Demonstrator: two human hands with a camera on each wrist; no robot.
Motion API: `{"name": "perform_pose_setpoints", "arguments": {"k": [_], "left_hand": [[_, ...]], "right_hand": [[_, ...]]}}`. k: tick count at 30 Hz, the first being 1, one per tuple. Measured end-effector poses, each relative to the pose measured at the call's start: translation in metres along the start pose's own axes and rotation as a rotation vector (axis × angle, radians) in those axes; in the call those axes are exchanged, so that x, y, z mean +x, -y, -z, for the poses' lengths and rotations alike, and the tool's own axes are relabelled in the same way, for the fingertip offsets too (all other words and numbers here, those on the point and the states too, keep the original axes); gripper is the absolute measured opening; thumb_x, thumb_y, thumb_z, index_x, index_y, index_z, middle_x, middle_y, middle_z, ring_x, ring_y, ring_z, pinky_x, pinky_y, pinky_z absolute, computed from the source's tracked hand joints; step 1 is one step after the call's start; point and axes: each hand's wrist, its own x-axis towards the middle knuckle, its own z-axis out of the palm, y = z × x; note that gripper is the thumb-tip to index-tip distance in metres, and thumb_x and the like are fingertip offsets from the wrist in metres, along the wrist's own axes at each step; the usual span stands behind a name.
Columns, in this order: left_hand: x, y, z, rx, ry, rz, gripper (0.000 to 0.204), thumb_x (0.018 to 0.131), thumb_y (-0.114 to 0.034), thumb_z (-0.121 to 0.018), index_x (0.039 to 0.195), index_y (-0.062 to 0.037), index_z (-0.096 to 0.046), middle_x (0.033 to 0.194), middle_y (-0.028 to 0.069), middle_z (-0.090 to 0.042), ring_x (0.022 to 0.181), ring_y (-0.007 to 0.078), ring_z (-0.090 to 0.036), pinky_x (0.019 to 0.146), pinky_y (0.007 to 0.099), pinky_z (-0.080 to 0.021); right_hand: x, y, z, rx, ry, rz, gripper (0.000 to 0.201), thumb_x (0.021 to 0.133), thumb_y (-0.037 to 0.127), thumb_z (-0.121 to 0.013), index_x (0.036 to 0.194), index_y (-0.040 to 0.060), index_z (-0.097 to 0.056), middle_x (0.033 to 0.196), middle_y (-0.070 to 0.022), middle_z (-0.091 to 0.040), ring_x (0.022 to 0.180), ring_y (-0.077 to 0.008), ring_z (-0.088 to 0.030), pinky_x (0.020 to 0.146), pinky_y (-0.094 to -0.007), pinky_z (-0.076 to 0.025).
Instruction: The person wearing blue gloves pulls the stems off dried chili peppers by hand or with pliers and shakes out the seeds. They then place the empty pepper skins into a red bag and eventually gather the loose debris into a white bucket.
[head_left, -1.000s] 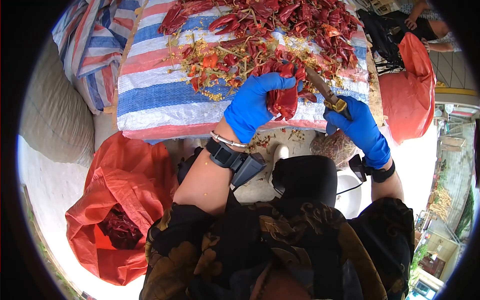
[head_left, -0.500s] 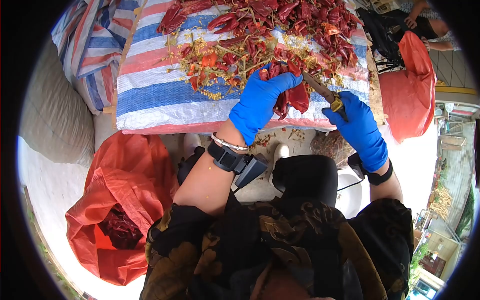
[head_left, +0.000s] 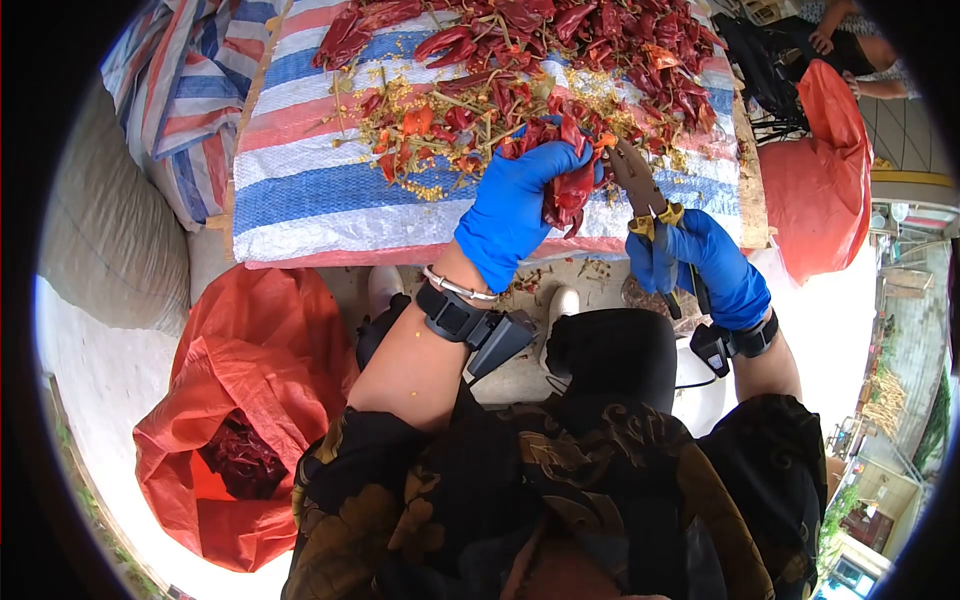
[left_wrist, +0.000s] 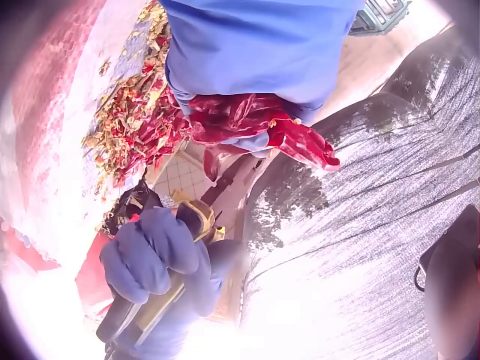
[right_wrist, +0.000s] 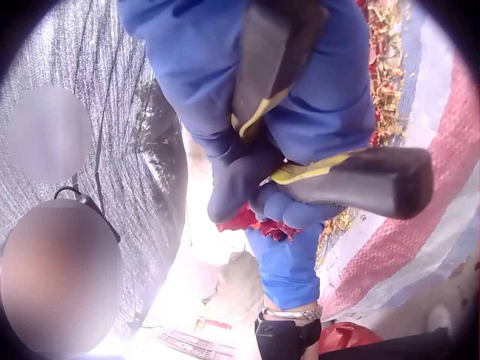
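My blue-gloved left hand (head_left: 512, 210) grips a small bunch of dried red chili peppers (head_left: 571, 196) over the near edge of the table. In the left wrist view, the peppers (left_wrist: 300, 141) poke out below the gloved fingers. My right hand (head_left: 712, 258), gloved too, holds a pair of shears (head_left: 636, 178) with brownish blades. Their tips are right beside the bunch, slightly parted. In the right wrist view, the black-and-yellow handles (right_wrist: 352, 181) stand spread apart in the hand.
A striped woven sheet (head_left: 330, 195) covers the table, with a heap of dried chilies (head_left: 600, 45) and scattered yellow seeds (head_left: 430, 190). A red sack (head_left: 240, 400) with chilies stands on the floor at left, another red sack (head_left: 815, 190) at right. A person sits at the far right.
The shears have gone from closed blades to parted ones, and their handles have spread. The bunch in my left hand has turned a little, and fewer peppers hang below it.
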Motion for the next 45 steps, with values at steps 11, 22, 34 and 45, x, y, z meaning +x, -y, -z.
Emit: {"name": "perform_pose_setpoints", "arguments": {"k": [11, 22, 34, 45], "left_hand": [[0.003, -0.004, 0.004, 0.076, -0.143, 0.012, 0.018, 0.079, -0.015, -0.06, 0.094, -0.0042, -0.06, 0.086, 0.0078, -0.062, 0.081, 0.0183, -0.06, 0.062, 0.0312, -0.052], [-0.003, -0.002, 0.011, 0.035, -0.12, 0.023, 0.017, 0.079, -0.012, -0.061, 0.093, -0.0034, -0.059, 0.086, 0.0083, -0.061, 0.08, 0.0188, -0.06, 0.063, 0.0308, -0.051], [-0.033, -0.011, 0.017, -0.035, -0.072, -0.112, 0.019, 0.079, -0.013, -0.06, 0.095, -0.0029, -0.057, 0.088, 0.0108, -0.061, 0.078, 0.0209, -0.058, 0.06, 0.0346, -0.049], [-0.134, -0.048, -0.001, 0.053, -0.097, -0.368, 0.019, 0.079, -0.015, -0.061, 0.092, -0.0038, -0.054, 0.081, 0.0087, -0.06, 0.068, 0.0228, -0.059, 0.059, 0.0368, -0.049]], "right_hand": [[0.003, -0.021, 0.157, -1.371, -0.759, -0.096, 0.031, 0.077, 0.029, -0.06, 0.08, -0.0017, -0.062, 0.07, -0.017, -0.06, 0.066, -0.0291, -0.058, 0.06, -0.0358, -0.044], [0.007, -0.053, 0.219, -1.528, -0.95, -0.062, 0.041, 0.077, 0.039, -0.057, 0.082, -0.0014, -0.061, 0.084, -0.0234, -0.058, 0.081, -0.0387, -0.055, 0.069, -0.0441, -0.043], [-0.037, -0.046, 0.135, -1.394, -0.93, 0.364, 0.029, 0.074, 0.029, -0.064, 0.087, 0.003, -0.063, 0.107, -0.0202, -0.055, 0.103, -0.0332, -0.05, 0.086, -0.0377, -0.04], [-0.155, -0.124, 0.118, -1.238, -0.727, 0.434, 0.017, 0.079, 0.012, -0.061, 0.095, 0.0068, -0.062, 0.111, -0.0119, -0.056, 0.101, -0.0242, -0.053, 0.086, -0.0323, -0.041]]}}
